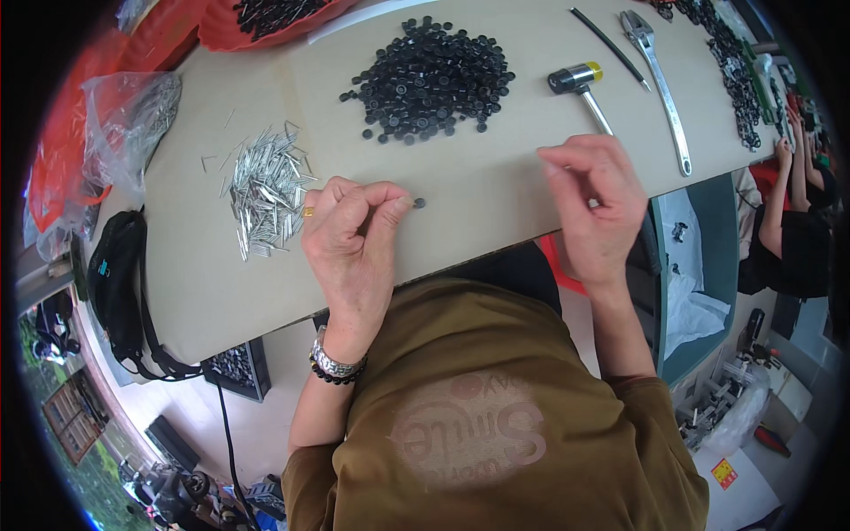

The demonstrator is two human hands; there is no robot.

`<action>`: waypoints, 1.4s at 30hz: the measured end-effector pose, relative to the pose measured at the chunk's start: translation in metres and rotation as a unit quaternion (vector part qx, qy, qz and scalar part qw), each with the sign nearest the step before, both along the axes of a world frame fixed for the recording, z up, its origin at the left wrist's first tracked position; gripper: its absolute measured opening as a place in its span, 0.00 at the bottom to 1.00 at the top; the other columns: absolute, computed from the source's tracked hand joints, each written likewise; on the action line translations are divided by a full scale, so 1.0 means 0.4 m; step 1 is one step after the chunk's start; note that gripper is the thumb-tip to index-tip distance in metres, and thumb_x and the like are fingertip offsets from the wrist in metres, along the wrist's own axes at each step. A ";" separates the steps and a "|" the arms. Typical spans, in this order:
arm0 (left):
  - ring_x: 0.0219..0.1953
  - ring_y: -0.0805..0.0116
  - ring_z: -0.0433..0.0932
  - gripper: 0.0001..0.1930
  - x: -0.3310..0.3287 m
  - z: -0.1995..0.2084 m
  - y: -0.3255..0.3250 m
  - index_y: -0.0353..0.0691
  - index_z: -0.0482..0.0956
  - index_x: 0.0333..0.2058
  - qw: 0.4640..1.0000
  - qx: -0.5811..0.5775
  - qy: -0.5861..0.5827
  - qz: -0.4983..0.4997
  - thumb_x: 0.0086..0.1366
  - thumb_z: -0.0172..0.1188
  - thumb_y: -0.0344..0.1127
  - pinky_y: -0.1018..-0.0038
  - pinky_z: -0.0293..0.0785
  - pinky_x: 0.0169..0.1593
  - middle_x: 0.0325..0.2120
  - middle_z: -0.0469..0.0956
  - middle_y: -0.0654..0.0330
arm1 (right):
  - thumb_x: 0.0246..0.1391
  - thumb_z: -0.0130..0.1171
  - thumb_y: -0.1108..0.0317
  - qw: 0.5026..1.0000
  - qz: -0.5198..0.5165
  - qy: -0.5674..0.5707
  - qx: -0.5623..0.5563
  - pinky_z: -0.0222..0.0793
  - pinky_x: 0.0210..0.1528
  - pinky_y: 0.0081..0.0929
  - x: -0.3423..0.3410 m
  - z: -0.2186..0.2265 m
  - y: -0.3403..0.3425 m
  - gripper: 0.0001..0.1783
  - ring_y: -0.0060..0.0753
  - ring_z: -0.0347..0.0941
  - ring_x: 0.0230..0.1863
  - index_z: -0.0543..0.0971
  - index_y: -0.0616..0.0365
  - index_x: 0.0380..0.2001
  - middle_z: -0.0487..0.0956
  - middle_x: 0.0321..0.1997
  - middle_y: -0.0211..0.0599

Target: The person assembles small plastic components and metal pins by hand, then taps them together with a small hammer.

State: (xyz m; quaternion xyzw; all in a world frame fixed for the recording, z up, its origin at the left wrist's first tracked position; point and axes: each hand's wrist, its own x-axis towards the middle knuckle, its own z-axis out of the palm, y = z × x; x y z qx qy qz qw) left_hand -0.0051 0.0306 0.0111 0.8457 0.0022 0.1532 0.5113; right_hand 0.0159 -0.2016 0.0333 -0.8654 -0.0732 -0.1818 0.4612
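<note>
My left hand (350,226) is closed in a pinch over the table. A small dark round cap (420,203) shows right at its thumb and index fingertips. My right hand (598,208) hovers near the table's front edge, its fingers curled and the thumb close to the index finger. A small bright spot shows inside that hand, but I cannot make out what it is. Beside my left hand lies a loose pile of thin silver metal pins (266,190), some bent. Beyond both hands spreads a heap of small black round caps (429,80).
At the far right lie a two-faced mallet (575,78), a black rod (611,49), an adjustable wrench (660,93) and dark chain-like parts (735,80). A red tray (274,35) of dark parts stands at the far left. A black pouch (119,283) hangs at the left edge. Other people work at right.
</note>
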 end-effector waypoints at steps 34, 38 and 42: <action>0.31 0.63 0.76 0.05 -0.006 0.012 -0.041 0.35 0.82 0.32 0.975 0.201 -0.086 -0.029 0.59 0.67 0.20 0.71 0.73 0.37 0.28 0.81 0.57 | 0.53 0.65 0.82 1.000 -0.021 -0.014 0.013 0.64 0.26 0.19 0.029 -0.006 -0.041 0.09 0.20 0.69 0.25 0.86 0.60 0.37 0.78 0.35 0.32; 0.32 0.63 0.77 0.05 -0.009 0.012 -0.042 0.34 0.82 0.32 0.979 0.188 -0.072 -0.028 0.59 0.67 0.19 0.71 0.74 0.38 0.29 0.82 0.57 | 0.52 0.65 0.82 0.998 0.020 -0.033 -0.049 0.68 0.30 0.20 0.068 -0.014 0.008 0.10 0.21 0.73 0.28 0.85 0.59 0.37 0.78 0.35 0.31; 0.32 0.63 0.78 0.04 -0.012 0.008 -0.043 0.34 0.82 0.32 0.982 0.171 -0.071 -0.025 0.59 0.67 0.20 0.71 0.74 0.39 0.29 0.82 0.56 | 0.47 0.71 0.72 0.991 0.060 -0.007 -0.116 0.75 0.32 0.37 0.101 -0.035 0.054 0.10 0.43 0.79 0.32 0.80 0.55 0.33 0.78 0.34 0.33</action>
